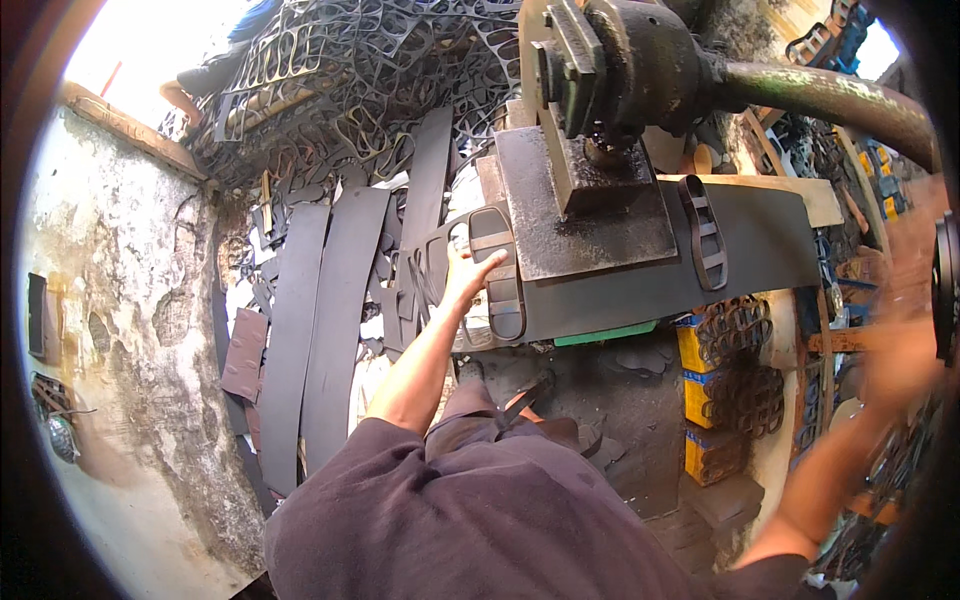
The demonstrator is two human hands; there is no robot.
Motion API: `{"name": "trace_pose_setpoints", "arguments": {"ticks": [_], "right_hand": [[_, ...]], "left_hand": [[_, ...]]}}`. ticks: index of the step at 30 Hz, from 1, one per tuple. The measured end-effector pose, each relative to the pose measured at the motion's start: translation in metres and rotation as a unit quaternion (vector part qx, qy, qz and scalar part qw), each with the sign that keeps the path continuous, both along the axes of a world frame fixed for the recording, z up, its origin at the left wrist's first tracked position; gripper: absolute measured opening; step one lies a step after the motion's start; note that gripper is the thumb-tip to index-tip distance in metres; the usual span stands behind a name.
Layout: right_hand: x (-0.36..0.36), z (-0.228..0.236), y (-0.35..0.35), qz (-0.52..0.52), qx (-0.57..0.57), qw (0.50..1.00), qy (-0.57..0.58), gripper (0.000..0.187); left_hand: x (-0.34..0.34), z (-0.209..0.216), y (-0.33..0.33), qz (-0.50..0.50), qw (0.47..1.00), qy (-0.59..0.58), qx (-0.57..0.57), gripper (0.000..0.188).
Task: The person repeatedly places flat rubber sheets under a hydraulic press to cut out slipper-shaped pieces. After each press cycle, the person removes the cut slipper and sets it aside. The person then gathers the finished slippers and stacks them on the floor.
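My left hand point(468, 274) is at the left end of a long dark sheet point(590, 305), closed on the near-left rim of a sole-shaped cutting die point(508, 302) with crossbars. Its thumb lies across the die; some fingertips are hidden. Sole-shaped cut-outs point(436, 258) show beside it. A second cutting die point(706, 238) stands on the sheet, right of the press's square metal plate point(590, 225). My right hand point(905, 365) is raised at the far right, smeared by motion near a dark round part point(945, 290); its fingers cannot be made out.
The heavy press head point(640, 70) with a thick pipe arm point(820, 90) stands over the sheet. Long dark strips point(345, 300) lie left, with heaped cut-out scrap point(350, 70) behind. Yellow boxes point(705, 400) with sole-shaped frames stand lower right. Another person's hand point(183, 103) shows upper left.
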State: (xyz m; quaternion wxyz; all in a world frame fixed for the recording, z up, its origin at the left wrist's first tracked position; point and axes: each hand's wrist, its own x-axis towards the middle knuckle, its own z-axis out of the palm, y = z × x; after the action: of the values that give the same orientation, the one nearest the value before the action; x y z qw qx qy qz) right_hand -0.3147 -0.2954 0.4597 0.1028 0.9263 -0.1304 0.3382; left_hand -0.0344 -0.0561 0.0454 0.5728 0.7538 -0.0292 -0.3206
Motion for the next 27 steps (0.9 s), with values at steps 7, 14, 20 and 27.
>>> {"name": "trace_pose_setpoints", "arguments": {"ticks": [7,14,20,27], "right_hand": [[0.042,-0.414,0.104,0.023,0.343,0.894,0.289,0.075],[0.060,-0.423,0.111,0.006,0.361,0.872,0.330,0.089],[0.109,-0.304,0.161,0.159,0.733,0.657,0.076,0.070],[0.075,-0.338,0.187,-0.143,0.592,0.792,-0.052,0.033]], "left_hand": [[0.020,-0.054,-0.073,0.055,0.936,-0.156,0.309,0.131],[0.060,-0.003,0.087,0.001,0.953,0.084,-0.292,0.071],[-0.015,0.111,0.098,-0.232,0.933,-0.273,-0.047,0.120],[-0.105,0.056,0.046,-0.374,0.873,-0.308,-0.049,0.116]]}}
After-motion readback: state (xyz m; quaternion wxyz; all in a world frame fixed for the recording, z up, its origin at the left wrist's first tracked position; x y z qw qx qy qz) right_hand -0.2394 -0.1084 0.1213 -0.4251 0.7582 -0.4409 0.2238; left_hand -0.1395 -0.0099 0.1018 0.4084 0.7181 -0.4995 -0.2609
